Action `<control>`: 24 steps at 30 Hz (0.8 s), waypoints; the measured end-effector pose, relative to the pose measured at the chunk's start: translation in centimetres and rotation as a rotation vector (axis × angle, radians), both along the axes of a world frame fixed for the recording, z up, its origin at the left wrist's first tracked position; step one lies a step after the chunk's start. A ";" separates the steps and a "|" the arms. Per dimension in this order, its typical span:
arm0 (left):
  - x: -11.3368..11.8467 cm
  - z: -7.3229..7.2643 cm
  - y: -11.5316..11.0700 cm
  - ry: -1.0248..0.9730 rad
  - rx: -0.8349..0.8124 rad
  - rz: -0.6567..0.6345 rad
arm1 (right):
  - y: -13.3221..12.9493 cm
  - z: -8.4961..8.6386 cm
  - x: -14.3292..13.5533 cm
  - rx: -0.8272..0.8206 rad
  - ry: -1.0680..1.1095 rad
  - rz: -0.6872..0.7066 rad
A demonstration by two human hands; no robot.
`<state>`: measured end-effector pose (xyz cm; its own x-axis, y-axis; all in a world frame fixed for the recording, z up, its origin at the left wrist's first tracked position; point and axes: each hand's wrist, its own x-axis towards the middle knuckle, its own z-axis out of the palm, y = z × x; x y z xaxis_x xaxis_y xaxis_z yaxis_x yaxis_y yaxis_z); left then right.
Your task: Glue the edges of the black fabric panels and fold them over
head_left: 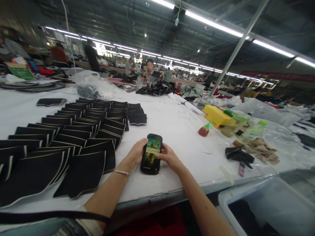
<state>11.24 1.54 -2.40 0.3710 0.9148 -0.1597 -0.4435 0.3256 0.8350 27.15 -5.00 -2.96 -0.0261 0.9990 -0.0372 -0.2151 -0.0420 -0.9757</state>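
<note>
One black-cased phone (150, 157), its screen lit with a green and yellow picture, is held over the white table (179, 134) near its front edge; I cannot tell from where I stand whether the case touches the surface. The left hand (138, 150) clasps the phone's left side, and a thin bracelet (121, 172) circles that wrist. The right hand (171, 158) grips the opposite side, its fingers curled at the edge and its thumb over the screen, though whether the thumb presses the glass I can't tell. Left of the phone, black pieces (86, 168) with pale edges lie overlapping in rows, and beyond them sits a clear plastic bag (91, 83). To the phone's right and farther off are a small red-brown bottle (203, 131) with a green nozzle and, behind it, a yellow box (215, 115). Well right of the phone lies a crumpled brown cloth (264, 151); nearer than the phone, also to the right, stands a pale bin (222, 200) with dark material inside. Far beyond the phone, a co-worker (151, 76) is behind a heap of black fabric (157, 89).
</note>
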 end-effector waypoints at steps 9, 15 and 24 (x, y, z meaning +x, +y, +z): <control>0.3 -0.6 -0.5 0.007 0.003 -0.026 | 0.3 -1.6 0.1 0.060 -0.063 0.002; 0.5 -0.7 -1.2 0.017 -0.027 -0.061 | 0.3 -1.9 0.0 0.006 0.028 -0.115; 0.8 -1.2 -1.5 0.026 -0.032 -0.035 | 0.2 -1.7 0.2 -0.085 0.188 -0.174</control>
<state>12.05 0.05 -3.56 0.3984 0.8955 -0.1983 -0.4096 0.3671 0.8351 27.36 -4.81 -4.65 0.1316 0.9825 -0.1318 -0.4033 -0.0684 -0.9125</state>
